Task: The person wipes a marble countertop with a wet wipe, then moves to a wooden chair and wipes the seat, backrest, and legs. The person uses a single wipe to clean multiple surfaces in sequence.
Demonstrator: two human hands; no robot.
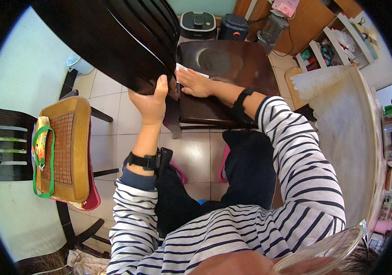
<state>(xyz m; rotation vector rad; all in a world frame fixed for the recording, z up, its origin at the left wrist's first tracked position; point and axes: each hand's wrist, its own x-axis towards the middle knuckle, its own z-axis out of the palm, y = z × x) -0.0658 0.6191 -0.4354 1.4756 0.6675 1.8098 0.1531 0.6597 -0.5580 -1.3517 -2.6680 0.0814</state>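
A dark glossy wooden chair stands before me, its seat [227, 68] showing a duller round patch near the far side. My right hand [196, 82] lies flat, palm down, on a white cloth or tissue [182, 70] at the seat's left edge, beside the backrest. The slatted backrest [113, 37] rises at the upper left. My left hand [151, 103] grips the backrest's near edge, thumb on top; its fingers are partly hidden behind the wood.
A second chair with a woven seat mat [63, 151] and a green-strapped item [42, 137] stands left. Behind the seat are a cooker [198, 25], a dark blue appliance [234, 27] and a blender jar [273, 29]. A covered table [347, 137] stands right. A basket [80, 64] sits by the wall.
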